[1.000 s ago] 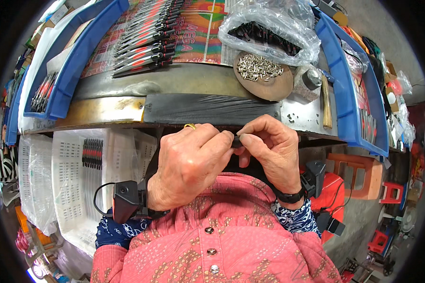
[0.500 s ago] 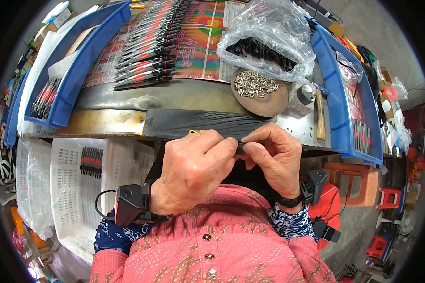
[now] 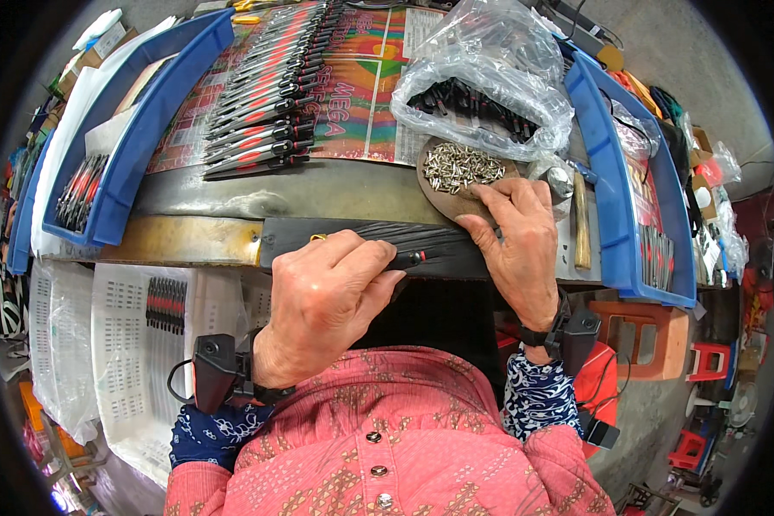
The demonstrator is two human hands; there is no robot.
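Between the thumb and fingers of my left hand (image 3: 322, 297) is a black pen part (image 3: 407, 259) with a red ring near its end. The rest of it is hidden in the palm. It sits above the black strip (image 3: 310, 236) on the bench's front edge. My right hand (image 3: 525, 245) reaches over the round brown dish (image 3: 443, 205), thumb and index fingertip apart at its near side. Small silvery metal pieces (image 3: 456, 165) are heaped in that dish, just beyond the fingertips. Behind it, a clear plastic bag (image 3: 490, 64) lies open, showing several black pen parts (image 3: 473, 105).
Assembled grey, red and black pens (image 3: 258, 112) lie in a long row on printed sheeting. Blue trays (image 3: 116, 193) (image 3: 611, 206) flank the bench. Right of the dish are a clear jar (image 3: 555, 176) and a wooden handle (image 3: 581, 224). A white crate (image 3: 116, 344) stands below left.
My right hand has left the pen part and moved right and away from me to the dish. My left hand, still holding the part, has shifted slightly left.
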